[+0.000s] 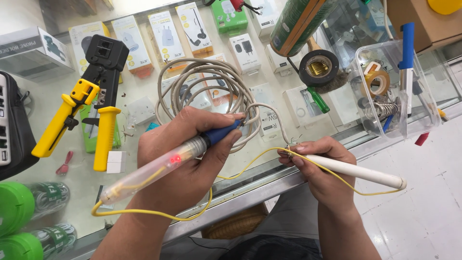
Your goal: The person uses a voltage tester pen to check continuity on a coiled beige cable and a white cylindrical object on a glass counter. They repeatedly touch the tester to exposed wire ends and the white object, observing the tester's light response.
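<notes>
My left hand (pixel 185 159) is wrapped around a soldering iron (pixel 163 166) with a clear handle, a blue collar and a red light glowing inside. Its tip points right toward the cable end. A thin yellow wire (pixel 202 204) runs from the iron's rear, loops below my hands and trails right. My right hand (pixel 320 168) pinches the stripped end of a white cable (pixel 356 172), whose small bare wires (pixel 292 143) stick up at my fingertips. A coil of grey-white cable (pixel 202 84) lies on the glass counter (pixel 144 110) just behind my left hand.
A yellow-and-black crimping tool (pixel 86 103) lies at left. Boxed chargers and earphones show under the glass. A black tape roll (pixel 317 67), a clear plastic box (pixel 399 91) of tools and tape, green cable reels (pixel 21 216) and a black bag (pixel 12 125) surround the work spot.
</notes>
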